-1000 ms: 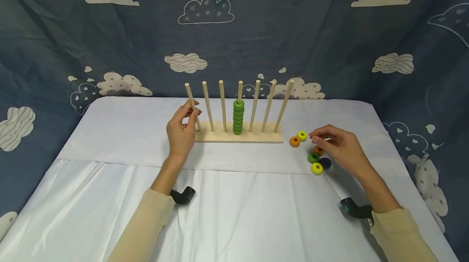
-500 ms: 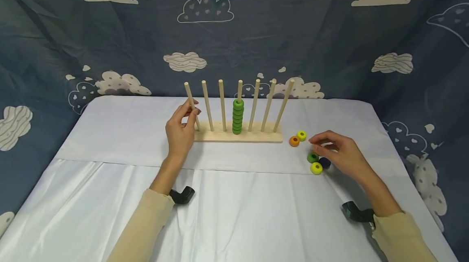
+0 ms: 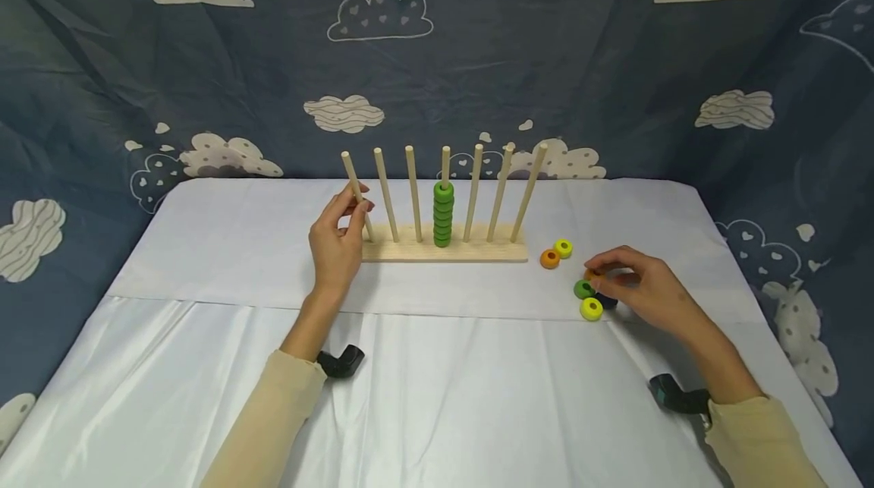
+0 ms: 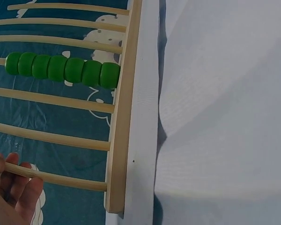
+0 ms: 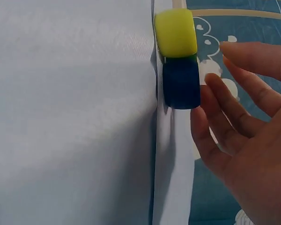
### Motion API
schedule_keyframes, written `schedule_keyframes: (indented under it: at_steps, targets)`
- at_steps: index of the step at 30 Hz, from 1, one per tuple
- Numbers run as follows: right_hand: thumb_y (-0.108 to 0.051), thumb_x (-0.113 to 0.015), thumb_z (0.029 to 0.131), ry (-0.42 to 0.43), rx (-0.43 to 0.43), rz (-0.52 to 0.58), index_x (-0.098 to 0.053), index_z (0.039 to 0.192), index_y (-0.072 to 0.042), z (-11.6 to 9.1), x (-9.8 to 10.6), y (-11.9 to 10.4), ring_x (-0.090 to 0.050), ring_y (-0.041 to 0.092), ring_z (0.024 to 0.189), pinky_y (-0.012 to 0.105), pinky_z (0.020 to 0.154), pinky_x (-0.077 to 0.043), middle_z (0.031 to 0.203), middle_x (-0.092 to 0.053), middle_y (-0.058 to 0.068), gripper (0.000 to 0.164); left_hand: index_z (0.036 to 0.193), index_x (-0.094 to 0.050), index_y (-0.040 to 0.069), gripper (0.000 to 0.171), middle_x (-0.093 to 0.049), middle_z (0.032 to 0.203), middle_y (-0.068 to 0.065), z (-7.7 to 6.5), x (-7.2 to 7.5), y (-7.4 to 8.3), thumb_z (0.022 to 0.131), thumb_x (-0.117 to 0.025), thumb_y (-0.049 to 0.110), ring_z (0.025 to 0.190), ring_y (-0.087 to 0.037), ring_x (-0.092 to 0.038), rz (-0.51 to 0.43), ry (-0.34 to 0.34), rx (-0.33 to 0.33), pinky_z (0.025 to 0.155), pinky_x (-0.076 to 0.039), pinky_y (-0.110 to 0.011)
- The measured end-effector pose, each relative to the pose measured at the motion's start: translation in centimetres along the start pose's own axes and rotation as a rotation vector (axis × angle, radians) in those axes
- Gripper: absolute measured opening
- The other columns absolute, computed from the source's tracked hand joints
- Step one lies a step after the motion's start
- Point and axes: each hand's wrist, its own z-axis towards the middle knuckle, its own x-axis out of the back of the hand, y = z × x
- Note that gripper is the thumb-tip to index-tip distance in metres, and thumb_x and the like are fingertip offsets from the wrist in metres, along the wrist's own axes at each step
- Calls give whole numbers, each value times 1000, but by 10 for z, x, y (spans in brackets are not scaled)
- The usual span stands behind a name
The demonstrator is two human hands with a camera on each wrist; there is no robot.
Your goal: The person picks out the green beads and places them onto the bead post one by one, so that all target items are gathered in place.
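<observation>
My left hand (image 3: 337, 241) grips the leftmost peg (image 3: 350, 167) of a wooden peg rack (image 3: 444, 253), thumb and fingertips around it. The left wrist view shows that hand (image 4: 18, 192) on the same peg. A middle peg carries a stack of several green beads (image 3: 443, 215). My right hand (image 3: 642, 287) hovers over loose beads on the right, thumb and fingers apart. Around its fingertips lie an orange bead (image 3: 591, 274), partly hidden, a green bead (image 3: 583, 289) and a dark blue bead (image 3: 606, 301). In the right wrist view nothing shows between thumb and fingers (image 5: 253, 89).
A yellow bead (image 3: 591, 310) lies in front of the green one. Another orange bead (image 3: 549, 259) and a second yellow bead (image 3: 563, 248) sit between the rack and the right hand. White cloth (image 3: 444, 389) covers the table; a dark cloud-print curtain (image 3: 546, 55) hangs behind.
My right hand shifts slightly right, and the orange bead, hidden behind it half a second ago, shows again at its fingertips. The left hand keeps its grip on the peg.
</observation>
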Motion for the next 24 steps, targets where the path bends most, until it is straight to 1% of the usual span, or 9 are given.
schedule_keyframes:
  at_steps: [3,5,7,8,11,13,15,20,24]
  targets:
    - [-13,-77,95,11,25,-17,-71,124,-11,2,2,1,-57,-3,106,3,86,-47,123,-70,10,29,122,-75,6,22,-78,104,-17,1,-1,-1,101,-68,11,96,-28,-73,0,9,2,60,-50,-6]
    - [-10,-78,93,20,36,-34,-71,124,-12,2,4,2,-54,-5,110,12,91,-53,126,-67,9,32,122,-74,4,22,-77,105,-19,1,-3,-1,101,-68,9,97,-31,-73,1,15,2,60,-50,-5]
    - [-7,-78,92,19,42,-47,-70,125,-12,2,6,1,-55,3,119,31,99,-58,131,-64,11,35,121,-74,2,22,-76,105,-22,2,-5,0,101,-67,7,97,-35,-73,2,21,0,60,-48,-3]
    - [-5,-78,91,11,40,-50,-70,126,-12,2,7,1,-55,11,125,42,103,-57,135,-63,12,36,121,-73,0,23,-76,104,-24,2,-6,0,100,-67,6,97,-37,-73,2,25,-1,60,-48,-3]
    - [-1,-74,92,-52,31,-45,-68,131,-10,2,8,2,-49,36,137,68,107,-46,148,-55,18,41,121,-72,-4,23,-75,104,-27,1,-7,8,100,-66,2,97,-43,-72,4,30,-7,60,-47,-2]
    - [1,-72,92,-99,23,-44,-66,134,-9,2,9,3,-45,45,141,70,109,-43,152,-52,19,44,120,-72,-6,22,-74,103,-28,0,-7,16,100,-65,0,97,-44,-71,2,29,-10,60,-46,-2]
    - [1,-72,92,-135,19,-50,-64,137,-9,2,8,4,-47,45,140,69,110,-42,151,-53,19,47,120,-72,-6,22,-74,103,-28,0,-6,25,100,-65,-1,97,-44,-71,7,27,-14,61,-47,-2]
    - [-4,-74,92,-158,6,-84,-65,135,-11,3,5,2,-56,34,125,61,106,-47,139,-60,14,44,119,-72,-5,21,-75,102,-27,-2,-3,35,100,-65,-1,95,-41,-71,26,34,-12,61,-46,-1]
    - [-6,-76,92,-170,-7,-101,-68,131,-12,3,-1,2,-56,30,120,62,108,-48,133,-61,12,41,119,-72,-5,21,-75,101,-27,-4,0,34,100,-65,-1,94,-40,-71,22,34,-1,60,-45,0]
